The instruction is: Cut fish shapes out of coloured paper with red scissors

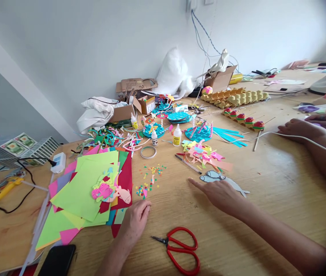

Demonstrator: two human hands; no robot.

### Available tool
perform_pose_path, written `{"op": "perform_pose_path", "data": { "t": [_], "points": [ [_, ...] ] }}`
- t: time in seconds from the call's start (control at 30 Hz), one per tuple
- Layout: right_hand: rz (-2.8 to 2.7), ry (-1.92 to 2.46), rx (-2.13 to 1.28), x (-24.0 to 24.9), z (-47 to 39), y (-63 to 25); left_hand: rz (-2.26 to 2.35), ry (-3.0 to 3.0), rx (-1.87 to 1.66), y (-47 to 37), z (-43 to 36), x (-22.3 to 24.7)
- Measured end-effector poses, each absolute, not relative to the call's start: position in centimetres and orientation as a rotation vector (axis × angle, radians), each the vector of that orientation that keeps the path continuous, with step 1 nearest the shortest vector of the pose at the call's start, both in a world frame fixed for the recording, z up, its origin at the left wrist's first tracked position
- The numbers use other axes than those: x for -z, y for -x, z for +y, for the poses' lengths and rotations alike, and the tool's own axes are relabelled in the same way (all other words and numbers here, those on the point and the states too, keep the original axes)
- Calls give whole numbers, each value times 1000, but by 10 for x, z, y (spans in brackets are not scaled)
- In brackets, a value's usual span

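My left hand (pixel 136 217) rests on the table beside the stack of coloured paper (pixel 86 184), its fingers curled together and nothing showing in them. My right hand (pixel 218 195) lies low over the wood with the index finger stretched out and holds nothing. Just beyond it are blue-grey paper fish (pixel 227 181), partly covered by the hand. Red-handled scissors (pixel 180 247) lie between my forearms, near the front. Pink paper fish (pixel 107 191) are piled on the green sheets. Tiny confetti pieces (pixel 148 184) are scattered between my hands, and a pen (pixel 188 164) lies behind.
Glue bottles (pixel 177 136), a tape roll (pixel 148 152), paper scraps (pixel 205 155) and blue woven bases (pixel 199 132) stand farther back. Another person's hands (pixel 303 128) are at the right, near a white cable (pixel 295 135). A phone (pixel 57 260) and a yellow glue gun (pixel 7 188) lie left.
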State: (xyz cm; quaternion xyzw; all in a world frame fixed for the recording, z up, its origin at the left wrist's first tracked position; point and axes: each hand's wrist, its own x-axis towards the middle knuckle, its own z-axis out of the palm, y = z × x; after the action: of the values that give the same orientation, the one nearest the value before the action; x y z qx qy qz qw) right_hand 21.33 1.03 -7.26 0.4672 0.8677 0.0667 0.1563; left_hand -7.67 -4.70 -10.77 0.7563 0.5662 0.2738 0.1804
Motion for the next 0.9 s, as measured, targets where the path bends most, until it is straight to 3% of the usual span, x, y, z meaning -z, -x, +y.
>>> {"op": "perform_pose_path", "data": {
  "t": [0.9],
  "points": [
    [2437, -1439, -103, 74, 37, -212, 1595, -2174, -782, 78, -47, 109]
  ]
}}
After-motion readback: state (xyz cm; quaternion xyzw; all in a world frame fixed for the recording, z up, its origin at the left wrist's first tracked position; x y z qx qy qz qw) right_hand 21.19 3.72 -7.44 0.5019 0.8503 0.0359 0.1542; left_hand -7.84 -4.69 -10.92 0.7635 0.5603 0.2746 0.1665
